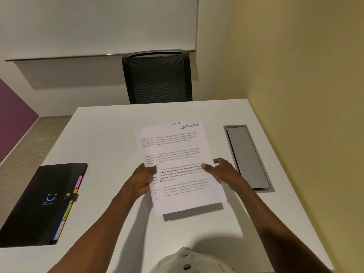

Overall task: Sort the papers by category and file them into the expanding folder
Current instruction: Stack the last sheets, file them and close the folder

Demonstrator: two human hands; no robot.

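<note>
I had the stack of papers [183, 170] lifted off the white surface [110, 134], roughly over its middle, with the closed expanding folder [42, 203] lying flat well to the left of the stack. My left hand [142, 179] gripped the stack's left edge, fingers curled behind the sheets and thumb on the front. My right hand [218, 169] pinched the top sheet at its right edge, thumb on the printed face and fingers behind. That sheet carried the handwritten word "SPORTS" at its top and sat shifted to the right of the sheets beneath, so I judged I was peeling it off to read its category.

The papers looked thin, light and limp; held only at the sides, they would sag and fan, and loose sheets could slide out of the pile. I judged the safest hold to be a firm pinch at mid-edge, near the long side, keeping each sheet flat rather than creased.

The folder showed coloured tabs [67, 211] along its side nearest the stack and a strap with a button clasp [68, 194] holding it closed. It seemed stiffer than the papers, and would need unfastening before anything went in. Beyond the stack stood a black chair [157, 75], and right of it a grey cable hatch [247, 156] was set into the surface.
</note>
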